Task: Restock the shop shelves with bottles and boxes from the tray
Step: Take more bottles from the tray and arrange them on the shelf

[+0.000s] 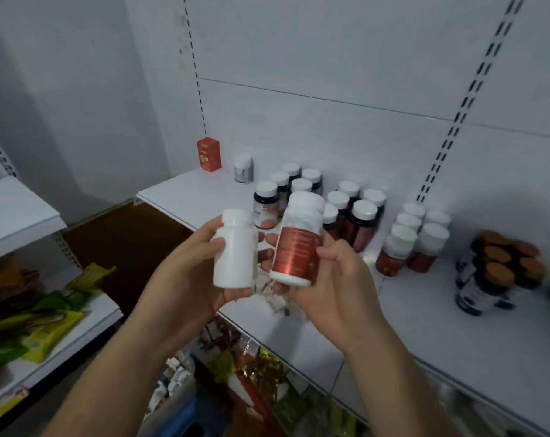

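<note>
My left hand (188, 272) grips a plain white bottle (235, 250) upright in front of the white shelf (456, 335). My right hand (336, 285) holds a red-labelled bottle with a white cap (297, 241), tilted slightly, right beside the white one. Behind them on the shelf stand several dark bottles with white caps (358, 216) and a cluster of red-labelled bottles (415, 238). A red box (209, 153) and a small white bottle (243, 168) stand at the shelf's back left.
Dark jars with brown lids (494, 272) stand at the shelf's right. A lower shelf at the left holds green and yellow packets (46, 323). Below my arms lie mixed packets and a blue item (188, 411). The slotted back panel (330, 58) rises behind.
</note>
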The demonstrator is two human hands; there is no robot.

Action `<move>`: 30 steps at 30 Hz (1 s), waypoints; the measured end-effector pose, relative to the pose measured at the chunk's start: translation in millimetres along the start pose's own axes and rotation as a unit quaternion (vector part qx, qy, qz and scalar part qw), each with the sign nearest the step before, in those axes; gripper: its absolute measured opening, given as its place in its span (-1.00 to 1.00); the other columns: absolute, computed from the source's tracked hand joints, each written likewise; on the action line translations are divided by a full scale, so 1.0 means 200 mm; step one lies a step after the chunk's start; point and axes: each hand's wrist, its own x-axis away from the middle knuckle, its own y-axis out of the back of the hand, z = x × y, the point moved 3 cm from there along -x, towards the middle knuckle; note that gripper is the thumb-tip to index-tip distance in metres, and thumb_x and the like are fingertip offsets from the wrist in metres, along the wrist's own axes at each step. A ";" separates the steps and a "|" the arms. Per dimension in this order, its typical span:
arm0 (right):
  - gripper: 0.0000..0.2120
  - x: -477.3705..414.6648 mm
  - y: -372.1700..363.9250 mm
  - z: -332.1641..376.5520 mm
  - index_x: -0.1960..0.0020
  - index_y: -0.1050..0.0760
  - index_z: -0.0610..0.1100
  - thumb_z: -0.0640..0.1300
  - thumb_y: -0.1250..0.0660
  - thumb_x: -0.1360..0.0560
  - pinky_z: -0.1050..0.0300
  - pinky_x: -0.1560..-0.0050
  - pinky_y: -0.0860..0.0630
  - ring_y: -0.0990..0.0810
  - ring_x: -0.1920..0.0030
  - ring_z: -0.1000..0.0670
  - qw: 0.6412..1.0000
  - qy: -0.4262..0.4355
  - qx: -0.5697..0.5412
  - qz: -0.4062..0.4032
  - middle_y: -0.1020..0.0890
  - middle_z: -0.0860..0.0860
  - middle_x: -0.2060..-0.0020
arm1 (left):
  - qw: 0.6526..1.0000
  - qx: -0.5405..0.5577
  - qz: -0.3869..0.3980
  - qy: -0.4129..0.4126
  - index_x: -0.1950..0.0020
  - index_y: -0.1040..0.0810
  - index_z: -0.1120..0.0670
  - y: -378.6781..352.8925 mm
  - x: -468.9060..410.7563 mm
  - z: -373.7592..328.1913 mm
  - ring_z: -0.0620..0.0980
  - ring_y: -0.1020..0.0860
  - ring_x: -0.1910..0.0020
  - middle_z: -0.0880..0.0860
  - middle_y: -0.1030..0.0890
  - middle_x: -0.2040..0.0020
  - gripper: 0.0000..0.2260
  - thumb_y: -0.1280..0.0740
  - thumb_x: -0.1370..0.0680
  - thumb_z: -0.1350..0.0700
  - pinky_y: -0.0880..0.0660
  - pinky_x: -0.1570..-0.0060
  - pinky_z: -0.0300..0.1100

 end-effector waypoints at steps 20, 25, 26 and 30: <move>-0.46 0.46 0.80 0.16 -0.38 -0.47 0.11 -0.18 -0.55 -0.49 0.42 0.07 -0.57 -0.61 -0.09 0.30 0.812 0.149 0.407 -0.391 -0.62 0.25 -0.19 | 0.979 0.023 0.132 0.151 -0.53 -0.45 0.09 -0.48 -0.30 0.54 0.32 -0.61 -0.32 0.25 -0.59 -0.39 -0.49 -0.33 -0.56 0.12 -0.69 0.18 -0.01; -0.47 0.28 1.03 0.17 -0.33 -0.36 0.19 -0.20 -0.51 -0.53 0.22 -0.15 -0.55 -0.57 -0.18 0.13 0.793 0.154 0.420 -0.414 -0.56 0.14 -0.22 | 0.975 0.033 0.150 0.161 -0.52 -0.47 0.08 -0.49 -0.35 0.53 0.31 -0.61 -0.33 0.23 -0.59 -0.39 -0.49 -0.32 -0.54 0.13 -0.68 0.14 0.03; -0.46 0.24 1.06 0.18 -0.33 -0.35 0.20 -0.20 -0.51 -0.53 0.14 -0.20 -0.56 -0.57 -0.21 0.08 0.789 0.155 0.416 -0.425 -0.55 0.10 -0.25 | 0.974 0.034 0.153 0.163 -0.52 -0.47 0.08 -0.49 -0.35 0.53 0.31 -0.61 -0.33 0.23 -0.59 -0.39 -0.49 -0.32 -0.54 0.13 -0.68 0.14 0.02; -0.43 0.13 1.15 0.21 -0.39 -0.39 0.12 -0.21 -0.51 -0.50 -0.07 -0.32 -0.56 -0.57 -0.26 0.02 0.776 0.166 0.407 -0.452 -0.56 0.05 -0.29 | 0.972 0.033 0.167 0.161 -0.52 -0.46 0.09 -0.48 -0.37 0.52 0.32 -0.61 -0.33 0.23 -0.59 -0.39 -0.49 -0.31 -0.54 0.13 -0.68 0.14 0.03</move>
